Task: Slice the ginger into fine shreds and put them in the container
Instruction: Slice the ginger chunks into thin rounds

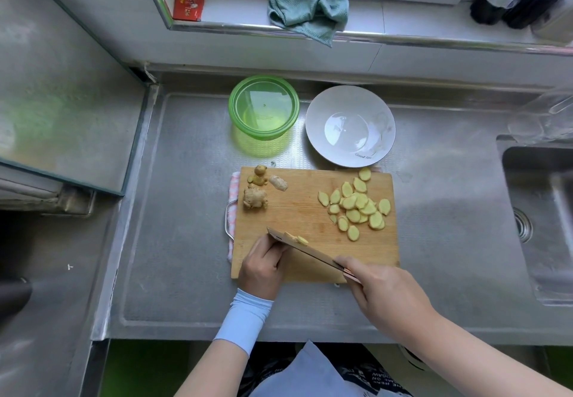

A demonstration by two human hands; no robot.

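The cutting board [310, 210] lay on the steel surface [186, 210], with a pink-and-white cloth [234, 185] showing under its left edge. The right hand [387, 297] gripped the handle of the knife [310, 252], fingers wrapped round it, and the blade ran diagonally across the near-left part of the board. The left hand [263, 268] rested at the blade's far end with its fingers curled, holding the ginger stub [297, 238] against the blade (the blade hid part of the contact).

A loose pile of ginger slices [359, 207] covered the right half of the board, some overlapping and some lying singly. Three uncut ginger knobs [255, 198] sat at the far-left corner of the board.

Beyond the board stood the green container [263, 108], lid on, and just to its right a white bowl [350, 126], whose near rim touched the board's far edge. A sink [539, 210] occupied the right side. On the ledge behind lay a teal cloth [310, 9] and a red packet [188, 1].
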